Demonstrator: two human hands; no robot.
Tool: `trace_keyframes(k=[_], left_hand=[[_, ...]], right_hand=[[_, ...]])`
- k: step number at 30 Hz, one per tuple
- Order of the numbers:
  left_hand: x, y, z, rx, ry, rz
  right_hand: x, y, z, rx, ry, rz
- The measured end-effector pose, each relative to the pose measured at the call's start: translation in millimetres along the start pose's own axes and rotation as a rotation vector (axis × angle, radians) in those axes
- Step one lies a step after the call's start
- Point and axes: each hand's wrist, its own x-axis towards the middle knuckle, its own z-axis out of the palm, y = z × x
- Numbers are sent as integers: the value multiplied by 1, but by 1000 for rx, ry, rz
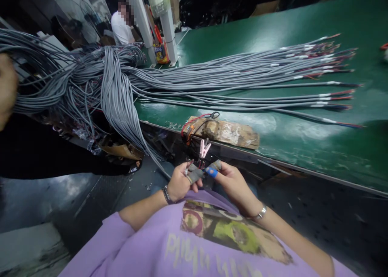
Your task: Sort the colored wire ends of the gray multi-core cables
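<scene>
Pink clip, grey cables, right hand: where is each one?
pink clip (204, 148): head view, on the middle of its two prongs.
grey cables (212, 75): head view, on the bundle's straight middle stretch.
right hand (234, 180): head view, on the back of the hand.

Overhead light glares pale on my green surface (303, 147); the floor below is dim, and the picture's edges bend.

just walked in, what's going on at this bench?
A person in a purple shirt works at the edge of the green table. Their left hand and right hand, with taped fingers, pinch thin wire ends just below a pink clip. A large bundle of grey cables lies across the table and hangs off its edge. Another person sits far behind.
</scene>
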Motion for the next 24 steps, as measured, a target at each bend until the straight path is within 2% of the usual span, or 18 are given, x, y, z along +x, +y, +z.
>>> trace_keyframes(k=[4,10,15,21,24], left_hand=[[0,4,5,-119,141,2],[-1,4,4,-125,136,-14],[-3,1,1,3,74,22],[-2,3,-4,175,-110,-49],[1,3,-8,238,-194,-114]], right_hand=[[-1,2,4,-7,-61,29],[-1,9,1,-6,-173,1],[5,3,-2,-53,-104,-18],[9,5,-1,-70,-190,-16],[7,5,-3,-148,-229,-78]])
